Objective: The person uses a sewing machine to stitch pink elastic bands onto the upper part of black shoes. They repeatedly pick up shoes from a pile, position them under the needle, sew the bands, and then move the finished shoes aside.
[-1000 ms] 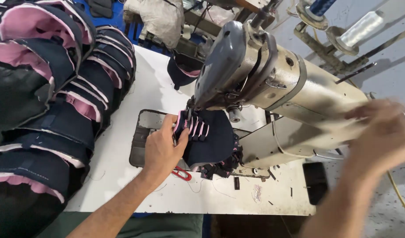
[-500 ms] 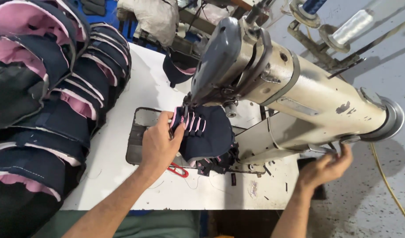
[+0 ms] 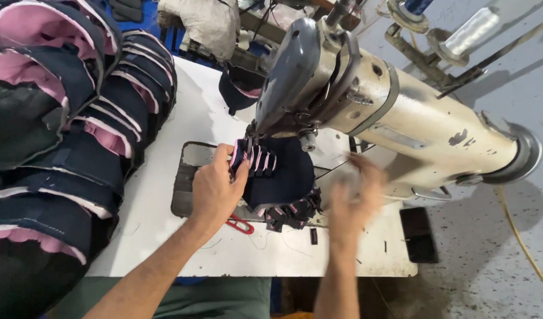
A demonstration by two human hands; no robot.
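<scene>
Count of things on and around the desk [image 3: 165,236]

One sewing machine [image 3: 395,118]; one navy shoe upper [image 3: 283,174] under its head, a second navy piece [image 3: 239,88] lying behind it. Two hands: left hand [image 3: 215,189] and right hand [image 3: 354,198], the latter blurred. One pair of red-handled snips [image 3: 240,224]. Two thread spools [image 3: 469,32] at top right, one white, one blue. One dark metal plate [image 3: 186,189] set in the desk. Navy-and-pink uppers [image 3: 76,136] stacked at left: too overlapped to count exactly, well over ten.

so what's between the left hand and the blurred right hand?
Head view: the dark navy piece with pink stripes under the sewing machine, held by left hand; right hand is beside it.
</scene>
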